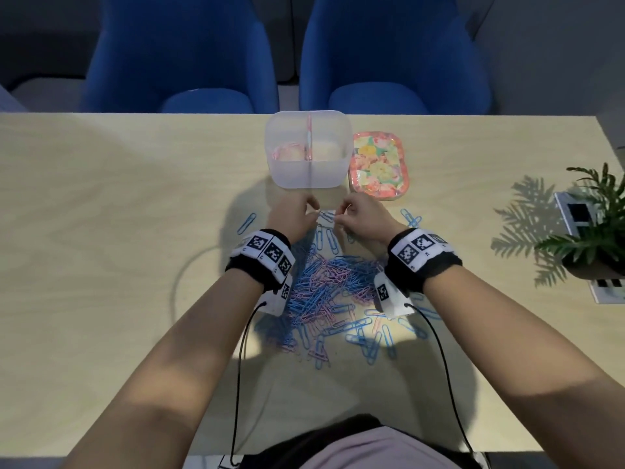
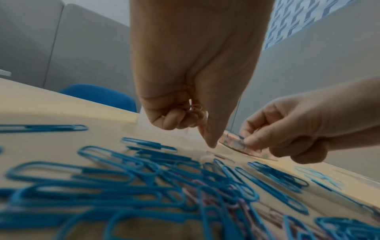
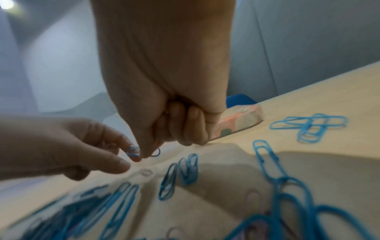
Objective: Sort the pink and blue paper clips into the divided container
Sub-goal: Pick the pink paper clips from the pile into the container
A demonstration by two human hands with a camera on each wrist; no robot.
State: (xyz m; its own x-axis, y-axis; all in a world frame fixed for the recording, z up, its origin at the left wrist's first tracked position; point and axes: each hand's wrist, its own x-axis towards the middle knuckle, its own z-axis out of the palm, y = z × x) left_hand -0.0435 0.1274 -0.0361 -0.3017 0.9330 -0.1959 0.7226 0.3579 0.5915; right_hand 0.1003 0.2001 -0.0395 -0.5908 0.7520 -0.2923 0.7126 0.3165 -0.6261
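Observation:
A clear divided container stands at the table's far edge, with pink clips in its left compartment. A mixed pile of blue and pink paper clips lies between my wrists. Both hands meet just in front of the container. My left hand has its fingers curled round several pink clips, while its index finger points down at the table. My right hand pinches a small blue clip between thumb and forefinger, close to the left fingertips. A small pink clip lies on the table below them.
A floral lid lies right of the container. Loose blue clips are scattered at the right and one at the left. A potted plant stands at the right table edge. Two blue chairs stand behind the table.

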